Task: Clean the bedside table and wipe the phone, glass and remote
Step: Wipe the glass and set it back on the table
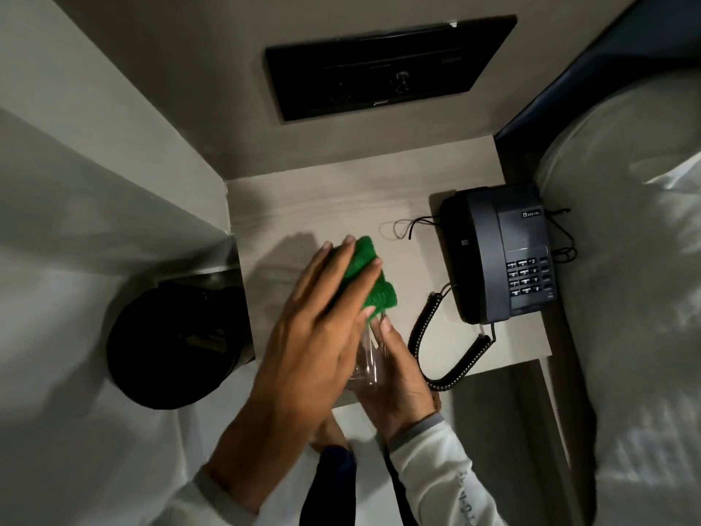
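Right hand (398,377) fingers grip glass (370,358) low; left hand (322,320) fingers press green cloth (373,275) on rim. Glass: light, slick, fragile; hold base.

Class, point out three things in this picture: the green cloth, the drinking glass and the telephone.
green cloth (373,273): head view, on the bunched fabric past the fingertips.
glass (370,364): head view, on its clear wall between the hands.
telephone (525,241): head view, on the body above the keypad.
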Motion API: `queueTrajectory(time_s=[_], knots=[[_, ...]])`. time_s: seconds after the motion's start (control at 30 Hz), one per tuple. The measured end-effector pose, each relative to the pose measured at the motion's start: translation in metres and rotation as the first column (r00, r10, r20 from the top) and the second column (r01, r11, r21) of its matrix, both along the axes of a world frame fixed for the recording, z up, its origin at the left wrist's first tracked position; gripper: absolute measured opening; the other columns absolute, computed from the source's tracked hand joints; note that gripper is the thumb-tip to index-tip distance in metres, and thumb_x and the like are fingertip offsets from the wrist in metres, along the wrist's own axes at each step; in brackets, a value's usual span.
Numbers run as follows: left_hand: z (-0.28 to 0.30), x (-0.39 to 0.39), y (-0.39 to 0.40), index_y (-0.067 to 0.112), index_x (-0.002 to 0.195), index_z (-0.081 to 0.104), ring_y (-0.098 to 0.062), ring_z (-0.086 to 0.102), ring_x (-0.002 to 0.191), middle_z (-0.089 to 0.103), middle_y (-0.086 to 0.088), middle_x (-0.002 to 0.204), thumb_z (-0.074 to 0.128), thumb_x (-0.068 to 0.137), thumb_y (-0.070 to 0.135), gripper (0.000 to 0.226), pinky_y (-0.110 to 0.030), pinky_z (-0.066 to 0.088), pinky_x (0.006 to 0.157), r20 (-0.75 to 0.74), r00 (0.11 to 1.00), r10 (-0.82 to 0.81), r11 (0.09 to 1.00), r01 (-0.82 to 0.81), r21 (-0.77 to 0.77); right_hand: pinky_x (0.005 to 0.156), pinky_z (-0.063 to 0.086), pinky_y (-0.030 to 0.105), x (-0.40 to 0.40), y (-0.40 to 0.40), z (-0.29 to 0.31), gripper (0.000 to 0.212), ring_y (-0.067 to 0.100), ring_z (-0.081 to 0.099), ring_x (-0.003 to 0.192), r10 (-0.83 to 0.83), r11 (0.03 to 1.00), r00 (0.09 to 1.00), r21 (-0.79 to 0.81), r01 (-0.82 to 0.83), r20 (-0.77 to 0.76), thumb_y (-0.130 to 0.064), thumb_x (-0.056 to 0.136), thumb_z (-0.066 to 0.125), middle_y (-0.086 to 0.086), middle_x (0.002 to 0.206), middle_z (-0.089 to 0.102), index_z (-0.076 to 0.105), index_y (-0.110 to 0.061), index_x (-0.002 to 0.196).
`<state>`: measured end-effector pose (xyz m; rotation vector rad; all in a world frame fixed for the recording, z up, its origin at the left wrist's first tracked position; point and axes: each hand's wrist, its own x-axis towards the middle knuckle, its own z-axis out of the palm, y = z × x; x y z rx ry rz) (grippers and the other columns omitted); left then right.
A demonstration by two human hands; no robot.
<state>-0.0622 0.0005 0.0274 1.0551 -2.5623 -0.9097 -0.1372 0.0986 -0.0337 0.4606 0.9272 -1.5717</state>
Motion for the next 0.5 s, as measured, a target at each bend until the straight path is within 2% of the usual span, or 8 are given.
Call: queueTrajectory(time_s=[0.07, 0.1, 0.17, 0.23, 0.3, 0.37, 0.43, 0.5], knots=[[-0.007, 0.001, 0.017, 0.013, 0.144, 0.056, -0.029, 0.039, 0.149, 0.042, -0.01, 0.16, 0.043, 0.103, 0.025, 0.045, -0.02, 0.019, 0.125, 0.032, 0.999, 0.016, 1.0, -0.016, 0.003, 0.091, 0.06, 0.032, 0.002, -0.002, 0.008, 0.037, 0.018, 0.073, 0.105, -0.037, 0.999, 0.994, -0.022, 0.039, 0.105, -0.031, 0.097, 0.052, 0.009, 0.119, 0.075, 0.074, -0.013, 0.119], [-0.009, 0.004, 0.028, 0.013, 0.143, 0.058, -0.029, 0.04, 0.148, 0.043, -0.01, 0.16, 0.044, 0.104, 0.025, 0.044, -0.021, 0.022, 0.125, 0.026, 0.999, 0.022, 1.0, -0.022, 0.009, 0.095, 0.058, 0.029, 0.0, -0.004, 0.011, 0.039, 0.016, 0.072, 0.111, -0.059, 0.998, 0.99, -0.011, 0.061, 0.13, -0.03, 0.1, 0.047, 0.008, 0.123, 0.074, 0.074, -0.011, 0.12], [-0.013, 0.016, 0.049, 0.012, 0.142, 0.059, -0.03, 0.042, 0.147, 0.045, -0.01, 0.158, 0.046, 0.103, 0.022, 0.042, -0.033, 0.032, 0.124, 0.006, 1.0, -0.018, 1.0, 0.018, 0.007, 0.114, 0.041, 0.034, -0.005, -0.002, 0.008, 0.051, 0.023, 0.056, 0.132, -0.072, 0.997, 0.987, 0.006, 0.072, 0.144, -0.034, 0.098, 0.055, 0.015, 0.146, 0.056, 0.057, -0.004, 0.139], [-0.013, 0.028, 0.065, 0.014, 0.142, 0.059, -0.03, 0.041, 0.148, 0.044, -0.009, 0.159, 0.05, 0.1, 0.021, 0.043, -0.033, 0.033, 0.123, -0.002, 0.993, -0.117, 0.993, 0.117, 0.035, 0.12, 0.031, 0.043, -0.011, -0.002, 0.0, 0.072, 0.034, 0.045, 0.133, -0.048, 0.999, 0.994, 0.023, 0.046, 0.097, -0.039, 0.09, 0.069, 0.027, 0.156, 0.037, 0.045, 0.001, 0.145], [-0.01, 0.039, 0.071, 0.018, 0.143, 0.057, -0.027, 0.042, 0.148, 0.043, -0.005, 0.16, 0.051, 0.097, 0.026, 0.047, -0.021, 0.026, 0.124, -0.003, 0.983, -0.183, 0.98, 0.183, 0.083, 0.11, 0.041, 0.045, -0.02, -0.005, -0.004, 0.062, 0.038, 0.053, 0.124, -0.013, 1.0, 0.997, -0.026, 0.015, 0.072, -0.037, 0.081, 0.076, 0.03, 0.15, 0.041, 0.06, -0.006, 0.133], [-0.002, 0.045, 0.066, 0.02, 0.144, 0.056, -0.023, 0.042, 0.148, 0.042, -0.003, 0.161, 0.05, 0.097, 0.027, 0.048, -0.015, 0.023, 0.122, -0.023, 0.989, -0.147, 0.982, 0.149, 0.117, 0.098, 0.05, 0.043, -0.029, -0.005, -0.006, 0.052, 0.036, 0.062, 0.115, -0.011, 0.997, 0.997, -0.075, 0.016, 0.072, -0.033, 0.074, 0.079, 0.026, 0.137, 0.056, 0.067, -0.014, 0.121], [0.009, 0.041, 0.049, 0.016, 0.143, 0.057, -0.025, 0.043, 0.147, 0.042, -0.005, 0.161, 0.049, 0.099, 0.022, 0.045, -0.02, 0.026, 0.123, -0.051, 0.998, -0.046, 0.995, 0.05, 0.086, 0.087, 0.058, 0.039, -0.029, -0.004, -0.005, 0.064, 0.033, 0.068, 0.108, -0.018, 0.997, 0.998, -0.071, 0.022, 0.06, -0.027, 0.073, 0.076, 0.021, 0.126, 0.067, 0.06, -0.013, 0.133], [0.015, 0.029, 0.027, 0.009, 0.142, 0.057, -0.028, 0.043, 0.147, 0.043, -0.011, 0.159, 0.05, 0.1, 0.015, 0.043, -0.028, 0.029, 0.125, -0.057, 0.998, 0.022, 1.0, -0.022, -0.005, 0.077, 0.06, 0.036, -0.024, 0.001, -0.005, 0.07, 0.029, 0.072, 0.099, 0.0, 0.999, 0.998, -0.054, 0.004, 0.06, -0.022, 0.077, 0.066, 0.015, 0.117, 0.072, 0.048, -0.011, 0.144]])
